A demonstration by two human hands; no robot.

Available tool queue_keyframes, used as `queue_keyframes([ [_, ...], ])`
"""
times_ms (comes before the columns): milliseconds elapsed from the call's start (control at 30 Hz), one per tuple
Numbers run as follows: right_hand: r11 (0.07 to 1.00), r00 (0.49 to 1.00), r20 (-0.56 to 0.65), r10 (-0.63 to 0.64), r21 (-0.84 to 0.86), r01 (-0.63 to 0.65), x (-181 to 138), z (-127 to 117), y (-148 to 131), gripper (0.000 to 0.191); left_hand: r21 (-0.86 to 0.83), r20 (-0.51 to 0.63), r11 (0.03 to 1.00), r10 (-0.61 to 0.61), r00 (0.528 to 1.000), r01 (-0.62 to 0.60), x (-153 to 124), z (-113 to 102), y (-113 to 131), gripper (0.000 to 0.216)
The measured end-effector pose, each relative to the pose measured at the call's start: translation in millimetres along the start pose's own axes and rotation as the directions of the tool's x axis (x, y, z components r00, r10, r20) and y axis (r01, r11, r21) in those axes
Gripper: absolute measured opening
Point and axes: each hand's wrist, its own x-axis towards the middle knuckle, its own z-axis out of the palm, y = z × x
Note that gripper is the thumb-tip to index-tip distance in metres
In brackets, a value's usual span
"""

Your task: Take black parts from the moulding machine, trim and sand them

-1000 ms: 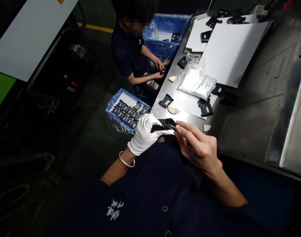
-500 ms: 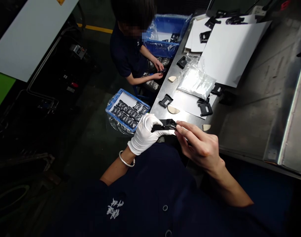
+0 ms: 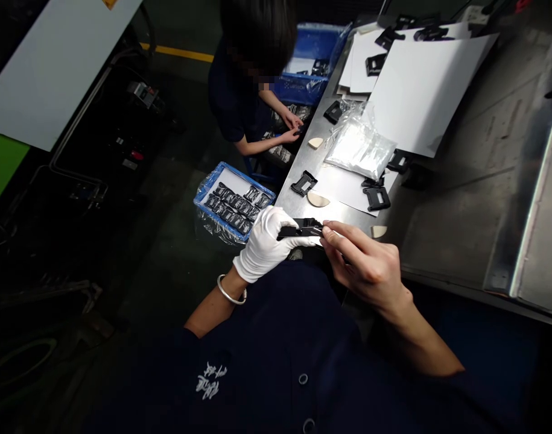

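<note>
My left hand (image 3: 264,245), in a white glove, grips a small black plastic part (image 3: 303,228) just above the near edge of the metal table (image 3: 461,205). My bare right hand (image 3: 364,265) pinches the part's right end with thumb and fingertips; whether it holds a small tool I cannot tell. A silver bangle (image 3: 230,292) circles my left wrist. Similar black parts (image 3: 304,183) (image 3: 377,198) lie on the table a little beyond my hands.
A blue tray (image 3: 234,202) of several black parts sits on the floor to the left. A co-worker (image 3: 253,90) sits further along, handling a part beside a blue crate (image 3: 309,66). White sheets (image 3: 420,90), a clear plastic bag (image 3: 359,147) and beige pads (image 3: 318,200) lie on the table.
My hands have stayed almost still on the part. The co-worker has leaned forward and to the right over their hands.
</note>
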Motion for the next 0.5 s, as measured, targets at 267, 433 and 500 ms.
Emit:
queue_keyframes([
  [267,1.0,1.0,0.024,0.006,0.024,-0.007,0.0,-0.9,1.0,0.028,0.006,0.02,1.0,-0.001,1.0,0.001,-0.8,-1.6,-0.8,0.042],
  [433,1.0,0.999,0.039,0.01,0.019,-0.011,1.0,-2.3,0.5,0.024,-0.013,0.019,1.0,0.0,1.0,0.0,0.1,-2.2,-1.1,0.041],
  [500,1.0,0.999,0.04,0.007,0.02,-0.008,1.5,-2.6,0.5,0.023,-0.019,0.029,1.0,-0.005,1.0,0.006,0.3,-2.4,-1.5,0.04],
])
